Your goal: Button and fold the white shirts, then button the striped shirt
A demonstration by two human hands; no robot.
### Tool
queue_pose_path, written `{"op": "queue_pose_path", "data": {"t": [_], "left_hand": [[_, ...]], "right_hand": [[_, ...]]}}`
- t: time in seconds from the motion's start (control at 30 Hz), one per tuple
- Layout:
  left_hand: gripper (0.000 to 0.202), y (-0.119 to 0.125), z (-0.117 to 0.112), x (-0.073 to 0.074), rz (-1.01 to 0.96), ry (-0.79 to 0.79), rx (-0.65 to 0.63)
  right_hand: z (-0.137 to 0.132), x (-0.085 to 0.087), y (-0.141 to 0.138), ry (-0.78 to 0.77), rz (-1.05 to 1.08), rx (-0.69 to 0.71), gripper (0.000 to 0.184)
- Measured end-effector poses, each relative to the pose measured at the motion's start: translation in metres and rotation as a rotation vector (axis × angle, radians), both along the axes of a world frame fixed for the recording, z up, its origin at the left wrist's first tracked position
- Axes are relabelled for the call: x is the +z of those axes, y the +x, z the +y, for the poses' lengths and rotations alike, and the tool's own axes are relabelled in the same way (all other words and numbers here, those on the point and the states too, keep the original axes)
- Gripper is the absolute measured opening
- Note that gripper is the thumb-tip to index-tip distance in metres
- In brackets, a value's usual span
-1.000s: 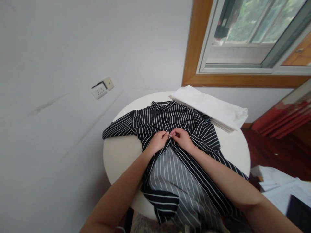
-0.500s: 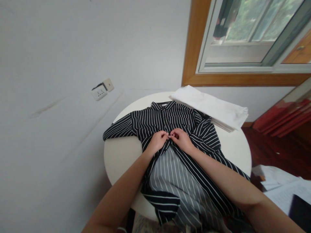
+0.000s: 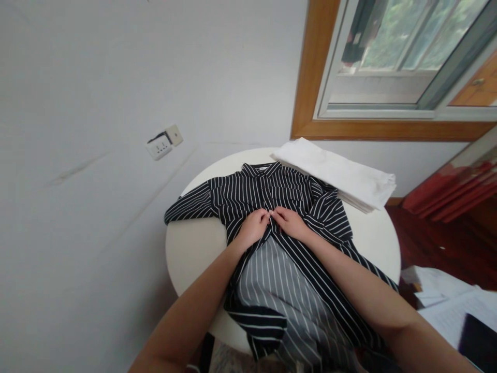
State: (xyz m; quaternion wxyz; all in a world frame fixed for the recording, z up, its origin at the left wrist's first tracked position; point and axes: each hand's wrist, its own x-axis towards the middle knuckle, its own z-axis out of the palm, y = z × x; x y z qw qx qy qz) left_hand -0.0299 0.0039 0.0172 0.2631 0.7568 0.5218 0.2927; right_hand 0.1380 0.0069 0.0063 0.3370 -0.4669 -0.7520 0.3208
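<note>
A black shirt with white stripes [image 3: 272, 191] lies face up on a round white table [image 3: 190, 248], collar towards the wall. Its lower front hangs open and shows the grey striped inside. My left hand [image 3: 253, 228] and my right hand [image 3: 290, 224] meet at the middle of the shirt's front opening. Both hands are closed in a pinch, each on its edge of the shirt's front, fingertips almost touching. What lies between the fingertips is too small to make out.
A folded stack of white cloth [image 3: 341, 173] rests at the table's back right. A wall socket [image 3: 163, 142] is on the white wall to the left. A wood-framed window [image 3: 388, 67] is above right. Papers [image 3: 446, 300] and a red item [image 3: 454, 186] lie on the floor at right.
My hands have stayed at the same spot on the shirt's front. The right fingers have flattened a little and drawn closer to the left fingertips.
</note>
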Motion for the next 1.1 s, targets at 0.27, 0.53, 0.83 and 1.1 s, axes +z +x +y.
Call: {"op": "queue_pose_path", "data": {"t": [0.27, 0.53, 0.83, 1.1], "left_hand": [[0.026, 0.0, -0.002, 0.002, 0.07, 0.02, 0.039], [0.023, 0.001, -0.012, 0.011, 0.353, 0.161, 0.061], [0.015, -0.004, -0.009, 0.008, 0.222, 0.143, 0.003], [0.024, -0.025, 0.002, 0.02, 0.315, 0.326, 0.147]], "right_hand": [[-0.007, 0.0, -0.014, 0.261, -0.359, -0.099, 0.024], [0.002, -0.002, -0.011, 0.1, -0.181, -0.136, 0.037], [0.004, -0.004, -0.006, 0.003, -0.115, -0.056, 0.043], [0.001, 0.013, 0.006, 0.159, -0.149, -0.068, 0.029]]}}
